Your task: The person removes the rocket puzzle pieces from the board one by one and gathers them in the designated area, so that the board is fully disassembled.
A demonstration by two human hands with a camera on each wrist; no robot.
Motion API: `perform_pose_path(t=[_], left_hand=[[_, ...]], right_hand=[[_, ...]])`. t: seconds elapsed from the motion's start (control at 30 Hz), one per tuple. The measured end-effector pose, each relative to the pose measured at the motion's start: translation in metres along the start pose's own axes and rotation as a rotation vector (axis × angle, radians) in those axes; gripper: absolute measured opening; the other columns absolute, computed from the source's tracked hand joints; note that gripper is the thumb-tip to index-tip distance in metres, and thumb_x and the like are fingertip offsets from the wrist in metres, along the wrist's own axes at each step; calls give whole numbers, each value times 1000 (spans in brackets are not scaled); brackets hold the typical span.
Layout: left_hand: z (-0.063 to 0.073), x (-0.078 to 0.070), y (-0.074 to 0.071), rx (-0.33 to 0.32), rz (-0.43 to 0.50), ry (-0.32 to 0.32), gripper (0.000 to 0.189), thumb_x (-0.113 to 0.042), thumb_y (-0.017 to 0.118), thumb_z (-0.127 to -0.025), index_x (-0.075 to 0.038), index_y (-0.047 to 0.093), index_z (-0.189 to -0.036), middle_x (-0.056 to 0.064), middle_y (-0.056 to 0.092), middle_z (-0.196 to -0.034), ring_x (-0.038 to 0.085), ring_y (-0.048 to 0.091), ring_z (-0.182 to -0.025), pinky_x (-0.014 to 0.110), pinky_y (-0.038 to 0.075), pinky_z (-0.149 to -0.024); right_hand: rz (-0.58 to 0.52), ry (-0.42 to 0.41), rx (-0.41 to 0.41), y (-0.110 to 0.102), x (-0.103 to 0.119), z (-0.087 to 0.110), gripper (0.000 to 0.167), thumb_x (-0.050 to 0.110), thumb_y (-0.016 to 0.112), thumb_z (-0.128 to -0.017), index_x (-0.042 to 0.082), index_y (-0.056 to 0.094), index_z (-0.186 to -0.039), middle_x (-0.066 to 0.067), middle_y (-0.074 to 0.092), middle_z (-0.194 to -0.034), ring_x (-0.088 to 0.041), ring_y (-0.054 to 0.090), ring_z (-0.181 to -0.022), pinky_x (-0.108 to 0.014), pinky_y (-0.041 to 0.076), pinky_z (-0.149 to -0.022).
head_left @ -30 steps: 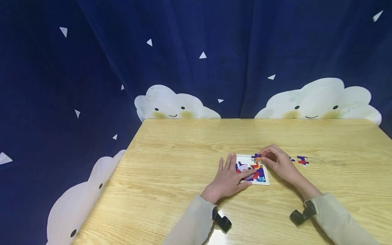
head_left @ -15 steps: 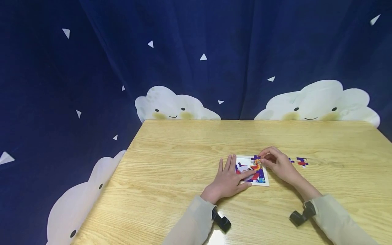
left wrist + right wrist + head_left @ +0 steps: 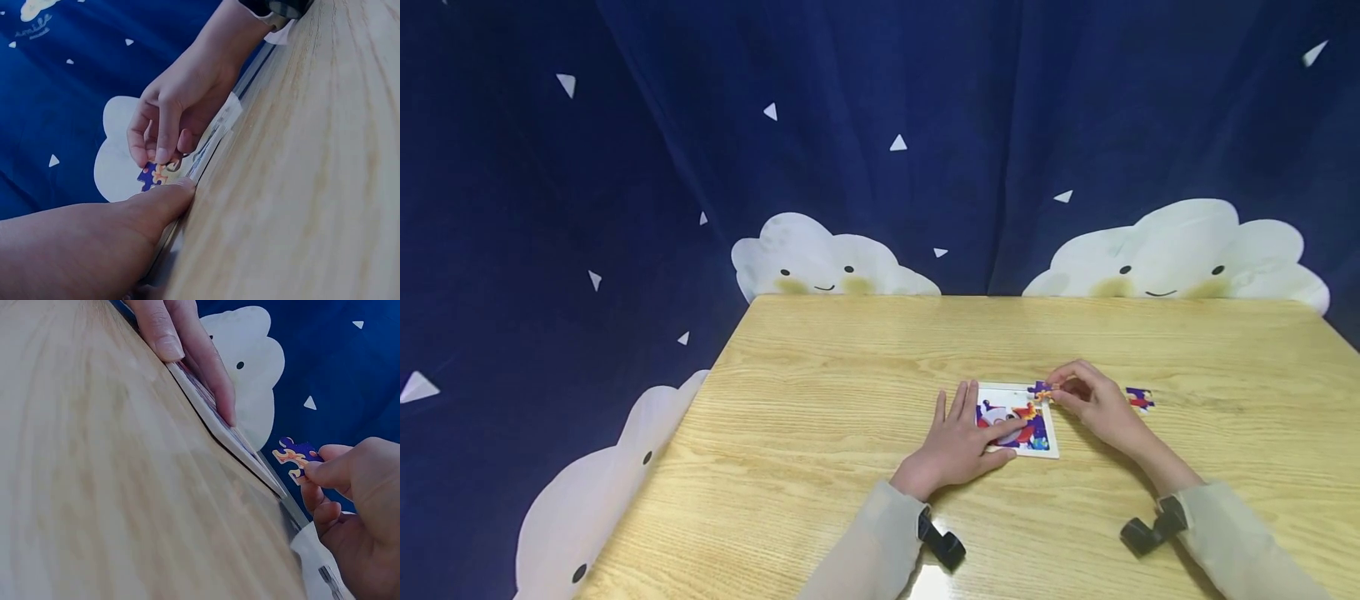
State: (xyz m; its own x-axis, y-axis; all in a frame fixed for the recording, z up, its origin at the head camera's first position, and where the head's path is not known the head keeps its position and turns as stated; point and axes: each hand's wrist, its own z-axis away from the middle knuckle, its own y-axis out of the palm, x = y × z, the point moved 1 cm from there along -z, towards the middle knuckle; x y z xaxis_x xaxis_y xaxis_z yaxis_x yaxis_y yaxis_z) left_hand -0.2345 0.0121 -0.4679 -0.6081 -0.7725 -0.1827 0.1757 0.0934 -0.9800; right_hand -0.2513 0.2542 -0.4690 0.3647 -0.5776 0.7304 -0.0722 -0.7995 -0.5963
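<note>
Purple-and-orange piece (image 3: pixel 1042 391), pinched at one edge in the right hand's (image 3: pixel 1096 407) grip by the white frame's (image 3: pixel 1006 396) far right corner, perhaps so its pattern shows. The left hand (image 3: pixel 957 443), fingers spread, grasping nothing, rests across the frame, apparently steadying it on the worktop (image 3: pixel 850 358); another piece (image 3: pixel 1139 398) lies rightward.

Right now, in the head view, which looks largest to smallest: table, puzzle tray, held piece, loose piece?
1. Table
2. Puzzle tray
Unranked last: held piece and loose piece look alike; the right hand partly covers the former.
</note>
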Motion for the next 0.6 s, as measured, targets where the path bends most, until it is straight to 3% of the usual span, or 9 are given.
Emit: perform_pose_path(t=[0.27,0.6], left_hand=[[1,0,0,-7,15,2,47,-61,33,-100,-59,25,-146,22,2,-165,35,2,-155,59,9,-125],[0,1,2,-8,39,-4,47,-61,35,-99,-59,26,-145,19,1,-165,34,1,-155,59,8,-125]], right_hand=[[-5,14,-11,-10,-9,6,14,-1,62,-92,6,63,-104,5,59,-97,4,57,-78,-14,49,-64],[8,63,-33,-29,-16,14,14,2,62,-93,4,61,-106,11,57,-93,2,54,-74,-18,47,-58]])
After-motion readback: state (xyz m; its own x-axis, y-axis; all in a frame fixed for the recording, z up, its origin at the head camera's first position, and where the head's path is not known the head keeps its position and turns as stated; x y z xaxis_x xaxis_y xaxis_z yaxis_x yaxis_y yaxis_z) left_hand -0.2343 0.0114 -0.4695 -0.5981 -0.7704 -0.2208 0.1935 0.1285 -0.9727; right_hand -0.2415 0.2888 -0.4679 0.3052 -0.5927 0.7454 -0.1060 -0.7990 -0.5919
